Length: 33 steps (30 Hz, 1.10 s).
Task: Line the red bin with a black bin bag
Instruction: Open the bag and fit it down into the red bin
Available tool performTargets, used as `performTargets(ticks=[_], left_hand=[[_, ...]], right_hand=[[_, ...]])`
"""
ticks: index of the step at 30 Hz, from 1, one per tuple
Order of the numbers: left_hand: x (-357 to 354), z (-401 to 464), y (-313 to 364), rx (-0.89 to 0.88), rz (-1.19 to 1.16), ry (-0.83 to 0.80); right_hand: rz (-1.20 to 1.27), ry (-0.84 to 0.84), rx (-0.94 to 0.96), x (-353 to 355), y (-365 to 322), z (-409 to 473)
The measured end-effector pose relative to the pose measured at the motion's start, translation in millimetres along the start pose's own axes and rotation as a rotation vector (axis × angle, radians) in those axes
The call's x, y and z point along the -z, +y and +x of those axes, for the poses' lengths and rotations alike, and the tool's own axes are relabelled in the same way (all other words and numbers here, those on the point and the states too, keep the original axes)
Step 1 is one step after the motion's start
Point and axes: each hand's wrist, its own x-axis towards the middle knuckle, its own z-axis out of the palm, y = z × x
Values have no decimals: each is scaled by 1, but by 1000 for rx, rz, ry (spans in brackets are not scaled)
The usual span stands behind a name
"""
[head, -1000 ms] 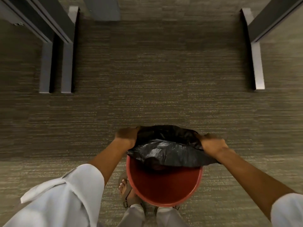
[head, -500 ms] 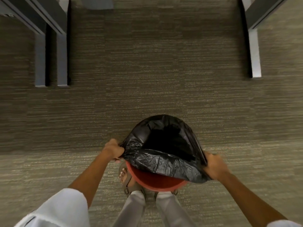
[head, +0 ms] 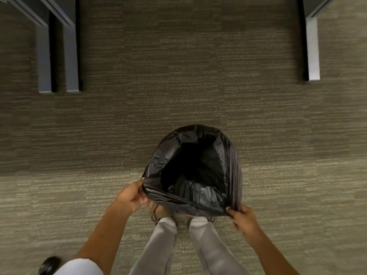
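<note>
The black bin bag (head: 195, 171) stands on the carpet (head: 178, 86) before the person's feet, its mouth gaping upward; the left hand (head: 132, 197) and right hand (head: 243, 216) each pinch its near rim, stretched taut between them, left to right.

The black bin bag (head: 198, 175) pinched in the fingers (head: 139, 187) is thin, crinkly, shiny plastic, the floor (head: 178, 86) past the fingers is rough, dull, stripy carpet, and the trousers (head: 158, 245) below them are soft, pale cloth.
</note>
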Motion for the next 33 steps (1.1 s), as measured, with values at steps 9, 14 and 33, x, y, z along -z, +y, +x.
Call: performTargets(ticks=[9, 14, 33], left_hand=[[-2, 16, -18, -211, -18, -130], [0, 20, -31, -288, 629, -18], [-1, 28, -34, -146, 172, 114]], right_hand=[[306, -112, -223, 12, -1, 19], [254, -256, -241, 25, -5, 18], [422, -66, -256, 11, -29, 44]])
